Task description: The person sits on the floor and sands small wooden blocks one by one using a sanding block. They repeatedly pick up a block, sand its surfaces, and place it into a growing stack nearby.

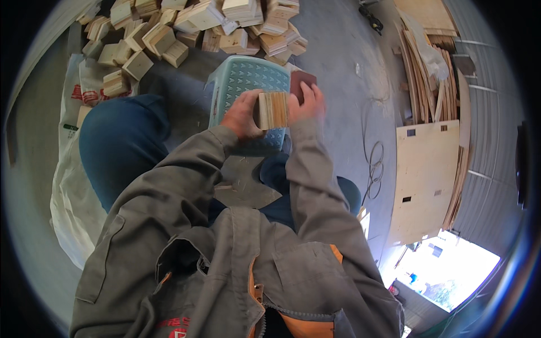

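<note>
Grey work jacket (236, 236) with orange lining, worn by the seated person; nearest item, front partly open. Blue-trousered left knee (121, 141): out to the side, near the stool.

Wooden block (273, 111), pale, layered: one piece, held over the near part of the stool; whether it also rests there cannot be told. Visible face slightly longer along the line leading away from the person; layer lines run that same way. Full depth hidden, so true long axis uncertain.

Left hand (243, 117): curled round the block's left side, gripping it. Right hand (307, 105): partly closed, fingers on a reddish-brown pad (300, 80), thumb by the block's right edge.

Stool (236, 76): pale blue-green plastic, raised pattern on top, directly before the person; block and both forearms cover part of it.

White sack (73, 211): plastic, red-printed, spread on the floor at the left; contents cannot be told.

Pile of wooden blocks (194, 22): heaped at angles beyond the stool, spreading left toward the sack.

Looped cable (375, 166): on the floor, right. Leaning boards (428, 174): stacked against the right wall, near a bright opening (451, 270).
</note>
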`<act>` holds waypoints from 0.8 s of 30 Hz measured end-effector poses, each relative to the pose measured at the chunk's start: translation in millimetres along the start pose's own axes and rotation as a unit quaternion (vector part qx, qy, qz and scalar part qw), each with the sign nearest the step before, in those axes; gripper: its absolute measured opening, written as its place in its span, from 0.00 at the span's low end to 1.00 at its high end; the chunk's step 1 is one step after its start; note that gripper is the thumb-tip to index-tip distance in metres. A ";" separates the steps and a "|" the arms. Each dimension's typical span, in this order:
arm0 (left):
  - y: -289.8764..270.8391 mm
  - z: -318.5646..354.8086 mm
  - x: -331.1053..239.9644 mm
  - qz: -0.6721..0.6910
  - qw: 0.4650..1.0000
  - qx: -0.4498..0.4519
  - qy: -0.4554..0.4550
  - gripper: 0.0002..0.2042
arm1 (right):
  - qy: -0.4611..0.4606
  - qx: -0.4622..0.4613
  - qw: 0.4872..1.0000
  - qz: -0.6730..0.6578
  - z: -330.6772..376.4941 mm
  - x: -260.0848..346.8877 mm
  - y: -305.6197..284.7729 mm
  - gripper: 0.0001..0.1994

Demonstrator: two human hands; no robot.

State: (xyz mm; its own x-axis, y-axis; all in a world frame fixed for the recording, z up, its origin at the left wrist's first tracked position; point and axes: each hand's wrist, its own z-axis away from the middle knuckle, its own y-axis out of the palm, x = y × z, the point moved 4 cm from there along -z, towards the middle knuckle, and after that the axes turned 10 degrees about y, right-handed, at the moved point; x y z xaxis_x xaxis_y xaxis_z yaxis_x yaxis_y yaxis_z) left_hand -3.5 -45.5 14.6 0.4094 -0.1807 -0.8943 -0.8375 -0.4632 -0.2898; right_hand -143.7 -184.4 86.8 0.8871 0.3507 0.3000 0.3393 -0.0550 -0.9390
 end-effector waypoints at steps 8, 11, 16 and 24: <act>3.5 3.5 -7.5 -0.012 0.999 0.001 -0.032 0.46 | 0.020 -0.070 0.991 -0.116 101.2 -51.1 -39.5 0.27; 3.6 2.9 -7.5 -0.008 1.000 0.009 -0.025 0.47 | -0.056 -0.096 0.987 -0.114 107.5 -17.5 -64.9 0.26; 9.2 3.3 -0.2 -0.009 1.000 -0.018 0.021 0.48 | -0.143 -0.040 0.986 -0.074 131.4 7.4 -45.5 0.27; 9.6 3.6 2.9 -0.001 1.000 -0.010 0.009 0.47 | -0.069 -0.052 0.995 -0.056 34.2 37.2 -16.0 0.26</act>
State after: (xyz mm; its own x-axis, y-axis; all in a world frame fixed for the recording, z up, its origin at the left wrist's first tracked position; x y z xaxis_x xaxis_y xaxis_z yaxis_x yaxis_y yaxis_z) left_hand -11.7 -47.3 8.0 0.4182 -0.1951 -0.8871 -0.8290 -0.4812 -0.2849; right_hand -126.8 -138.4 107.2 0.7933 0.4843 0.3689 0.4699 -0.1019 -0.8768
